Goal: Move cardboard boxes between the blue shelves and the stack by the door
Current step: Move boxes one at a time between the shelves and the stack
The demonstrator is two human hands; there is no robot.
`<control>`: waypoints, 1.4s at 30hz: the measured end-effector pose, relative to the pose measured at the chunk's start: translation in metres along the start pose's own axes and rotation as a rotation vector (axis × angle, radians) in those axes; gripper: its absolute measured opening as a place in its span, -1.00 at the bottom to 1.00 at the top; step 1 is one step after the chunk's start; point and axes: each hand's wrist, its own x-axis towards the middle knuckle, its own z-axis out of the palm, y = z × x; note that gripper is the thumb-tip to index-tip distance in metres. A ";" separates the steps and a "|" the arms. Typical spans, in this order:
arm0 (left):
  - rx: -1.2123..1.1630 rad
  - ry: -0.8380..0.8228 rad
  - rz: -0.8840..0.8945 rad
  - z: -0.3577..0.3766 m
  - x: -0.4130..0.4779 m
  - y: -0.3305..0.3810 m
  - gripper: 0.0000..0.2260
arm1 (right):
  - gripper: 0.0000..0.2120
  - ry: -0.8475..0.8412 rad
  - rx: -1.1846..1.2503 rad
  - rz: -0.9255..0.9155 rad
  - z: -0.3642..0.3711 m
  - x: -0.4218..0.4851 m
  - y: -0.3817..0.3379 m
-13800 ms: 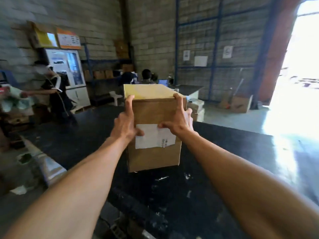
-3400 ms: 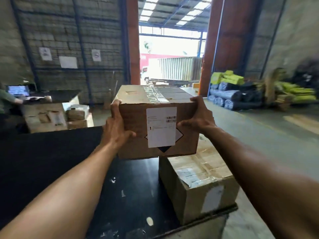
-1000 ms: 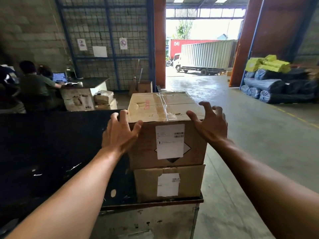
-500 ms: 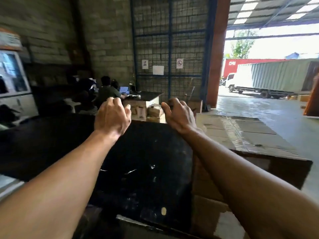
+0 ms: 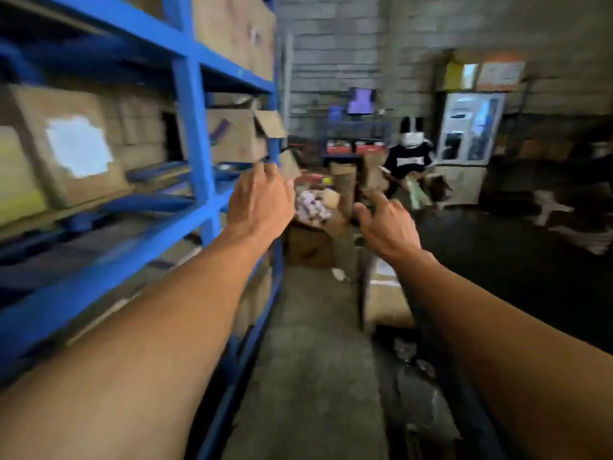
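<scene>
Status: between carries, by my reading. Left hand [image 5: 262,200] and right hand [image 5: 386,224] are both held out in front with fingers loose, grasping nothing, and neither touches a box. The left hand hangs just beside the end of the blue shelves [image 5: 192,127]; the right hand is over the aisle floor [image 5: 308,360].

Task things: the cardboard boxes in view sit on the shelves, at the left. The stack by the door is out of frame, so I cannot tell how many have been moved. Judged left to do: take a box from the shelves and carry it off. Nothing is lifted yet.

Count (view blurred, so minimums):
- hands: 2, both empty
- middle shelf, near bay: labelled box [image 5: 76,151] with a white patch, 1; a sliver of another at the left edge; more behind, number unclear
- middle shelf, far bay: open-flap box [image 5: 238,134], 1
- top shelf: top box [image 5: 232,24], at least 1
- floor past the shelves: open carton [image 5: 311,240], 1; low carton [image 5: 388,303] beside the dark bench [image 5: 530,260], 1
- other person [image 5: 411,157]: 1, well apart at the back
</scene>
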 end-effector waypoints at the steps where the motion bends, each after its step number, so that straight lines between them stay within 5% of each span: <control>1: 0.067 0.013 -0.032 -0.018 -0.008 -0.017 -0.68 | -0.60 -0.045 0.050 -0.072 0.016 0.000 -0.022; 10: 0.653 0.149 -0.269 -0.227 -0.078 -0.106 -0.67 | -0.59 -0.280 0.451 -0.532 0.051 -0.087 -0.228; 16: 0.657 0.319 -0.427 -0.346 -0.133 -0.122 -0.72 | -0.53 -0.347 0.691 -0.718 0.010 -0.158 -0.334; 20: 0.775 0.404 -0.406 -0.400 -0.172 -0.132 -0.53 | -0.30 -0.455 0.848 -0.722 -0.015 -0.185 -0.367; 25: 0.640 0.255 -0.753 -0.426 -0.204 -0.136 0.02 | 0.29 -0.692 0.851 -0.811 -0.025 -0.190 -0.397; 28: 0.476 0.091 -0.921 -0.433 -0.211 -0.139 0.26 | 0.46 -0.768 0.796 -0.916 -0.022 -0.180 -0.415; 36: 0.388 0.098 -0.997 -0.419 -0.208 -0.135 0.38 | 0.25 -0.748 0.857 -0.978 -0.016 -0.179 -0.432; 42: 0.364 0.110 -0.979 -0.417 -0.211 -0.126 0.34 | 0.39 -0.763 0.871 -0.998 -0.015 -0.180 -0.427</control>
